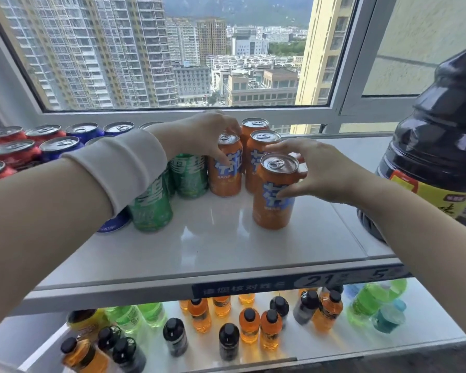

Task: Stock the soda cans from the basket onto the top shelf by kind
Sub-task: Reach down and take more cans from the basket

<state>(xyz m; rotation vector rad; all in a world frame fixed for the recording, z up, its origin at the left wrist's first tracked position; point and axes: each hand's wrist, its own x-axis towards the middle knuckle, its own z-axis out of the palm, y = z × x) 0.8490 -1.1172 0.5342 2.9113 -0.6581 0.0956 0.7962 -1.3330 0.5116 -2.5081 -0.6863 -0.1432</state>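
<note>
Stocking is at the orange group: we judge that both hands are placing cans on the top shelf (226, 246). Our right hand (323, 173) grasps the front orange can (273, 195), which stands upright on the shelf, in front of two more orange cans (258, 146). Our left hand (213, 135) closes on another orange can (224, 168), just left of the front orange can. Green cans (170, 189) stand further left, then blue cans (73, 138) and red cans (8, 152). Next we should probably slide the front can back into line and let go. It is tall, bright orange, with a silver lid.
</note>
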